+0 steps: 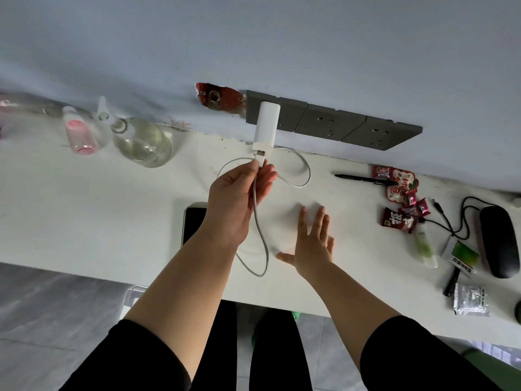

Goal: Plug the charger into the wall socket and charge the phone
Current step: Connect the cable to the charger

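A white charger block [266,125] sticks out of the leftmost grey wall socket [290,114]. My left hand [239,193] pinches the USB plug [260,158] of the white cable [296,176], with the metal tip at the charger's lower end. The cable loops on the table to the right and hangs down past my wrist. A phone [193,221] with a dark screen lies flat on the white table [84,207], partly hidden under my left forearm. My right hand [313,241] hovers flat over the table, fingers spread, holding nothing.
Two more grey sockets [355,131] continue right along the wall. A clear glass bottle [141,139] and a pink bottle [80,134] lie at the back left. At the right are a black pen [363,179], red snack packets [400,193], a black case [499,241] and a black cord [456,218].
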`<state>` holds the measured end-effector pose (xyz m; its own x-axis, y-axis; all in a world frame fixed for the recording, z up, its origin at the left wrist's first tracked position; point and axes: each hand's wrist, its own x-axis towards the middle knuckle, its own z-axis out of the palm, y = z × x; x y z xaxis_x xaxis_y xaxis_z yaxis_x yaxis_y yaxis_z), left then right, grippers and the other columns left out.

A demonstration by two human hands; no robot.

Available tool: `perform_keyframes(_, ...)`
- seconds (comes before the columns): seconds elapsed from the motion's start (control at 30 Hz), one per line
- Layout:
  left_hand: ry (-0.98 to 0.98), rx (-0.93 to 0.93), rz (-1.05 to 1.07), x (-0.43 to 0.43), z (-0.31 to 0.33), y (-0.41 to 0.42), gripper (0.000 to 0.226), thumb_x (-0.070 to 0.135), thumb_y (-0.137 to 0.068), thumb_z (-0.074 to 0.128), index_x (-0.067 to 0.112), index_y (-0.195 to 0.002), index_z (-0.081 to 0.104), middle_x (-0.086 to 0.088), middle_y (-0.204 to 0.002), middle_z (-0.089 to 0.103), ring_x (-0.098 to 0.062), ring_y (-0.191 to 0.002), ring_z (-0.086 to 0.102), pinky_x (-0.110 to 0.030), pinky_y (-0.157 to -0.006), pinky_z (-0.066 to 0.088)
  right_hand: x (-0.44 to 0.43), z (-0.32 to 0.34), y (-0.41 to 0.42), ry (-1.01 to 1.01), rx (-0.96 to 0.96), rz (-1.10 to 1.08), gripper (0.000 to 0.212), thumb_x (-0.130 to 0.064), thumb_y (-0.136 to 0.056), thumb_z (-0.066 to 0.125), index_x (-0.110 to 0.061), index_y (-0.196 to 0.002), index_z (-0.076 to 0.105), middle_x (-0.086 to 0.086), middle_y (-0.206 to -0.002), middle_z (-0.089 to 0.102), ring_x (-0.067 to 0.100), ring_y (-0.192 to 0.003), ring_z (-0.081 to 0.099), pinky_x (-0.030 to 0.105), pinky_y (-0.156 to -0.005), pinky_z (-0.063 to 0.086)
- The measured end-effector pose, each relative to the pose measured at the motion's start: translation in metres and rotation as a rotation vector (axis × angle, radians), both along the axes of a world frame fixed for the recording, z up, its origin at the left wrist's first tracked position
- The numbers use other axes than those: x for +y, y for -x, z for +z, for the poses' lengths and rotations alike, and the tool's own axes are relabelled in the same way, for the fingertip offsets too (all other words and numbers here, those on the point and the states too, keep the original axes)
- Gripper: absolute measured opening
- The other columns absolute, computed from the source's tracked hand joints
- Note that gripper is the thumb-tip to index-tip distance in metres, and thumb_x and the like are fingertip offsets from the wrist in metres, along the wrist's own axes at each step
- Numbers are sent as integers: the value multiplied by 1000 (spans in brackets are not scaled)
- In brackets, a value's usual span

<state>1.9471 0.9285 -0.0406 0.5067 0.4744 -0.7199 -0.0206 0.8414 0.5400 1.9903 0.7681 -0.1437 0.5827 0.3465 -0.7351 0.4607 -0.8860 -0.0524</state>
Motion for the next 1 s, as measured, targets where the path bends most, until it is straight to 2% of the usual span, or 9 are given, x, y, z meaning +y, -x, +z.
perform_keyframes(0.13, -34, 22, 17, -2, -1, -3, 16, 9, -93, 56, 0, -91, 69, -11, -83, 73, -15, -71, 73, -20, -68, 60, 0, -2, 1, 0, -8, 1, 121, -59, -76, 64, -22, -144, -28, 16, -151, -35, 32, -144, -21, 48, -117, 13)
perform_keyframes(0.27, -74, 37, 29, -1, -3, -5, 15, 7, -93, 57, -1, -90, 69, -11, -80, 73, -15, -70, 73, -21, -72, 60, -1, -4, 1, -1, -17, 4, 121, -60, -75, 64, -23, -144, -29, 16, -151, -36, 32, -144, -21, 49, -117, 14)
perform_keyframes(0.37, -83, 39, 23, 0, -3, -7, 16, 7, -93, 56, -3, -93, 68, -15, -86, 71, -16, -70, 73, -21, -71, 60, -1, -6, 1, -5, -17, -2, 122, -60, -75, 65, -23, -144, -29, 16, -151, -36, 32, -144, -21, 49, -117, 14)
perform_keyframes(0.57, -103, 48, 15, 3, -1, -11, 16, 5, -94, 55, -6, -94, 67, -16, -84, 70, -16, -66, 73, -21, -68, 61, -1, -7, 1, -4, -25, 0, 123, -60, -74, 66, -23, -144, -28, 16, -151, -36, 33, -144, -21, 50, -117, 14)
perform_keyframes(0.77, -114, 85, -91, 5, -3, -5, 19, 17, -91, 62, 0, -98, 69, -10, -88, 74, -18, -79, 74, -23, -73, 60, -1, -5, 1, 1, -15, -3, 122, -59, -74, 65, -23, -144, -28, 16, -151, -36, 32, -144, -21, 50, -117, 14)
perform_keyframes(0.93, -153, 118, -144, 13, -5, -6, 15, 13, -88, 66, 0, -90, 71, -9, -79, 76, -19, -76, 75, -22, -67, 60, -1, -4, 1, -7, -10, -6, 122, -59, -74, 66, -23, -144, -28, 16, -151, -35, 32, -144, -21, 51, -117, 14)
perform_keyframes(1.0, -134, 98, -177, 16, -11, -2, 28, 29, -89, 64, 2, -95, 70, -9, -86, 78, -20, -83, 76, -23, -67, 60, -1, -4, 1, -8, -14, -4, 122, -59, -74, 66, -23, -145, -27, 16, -151, -35, 32, -144, -21, 50, -117, 14)
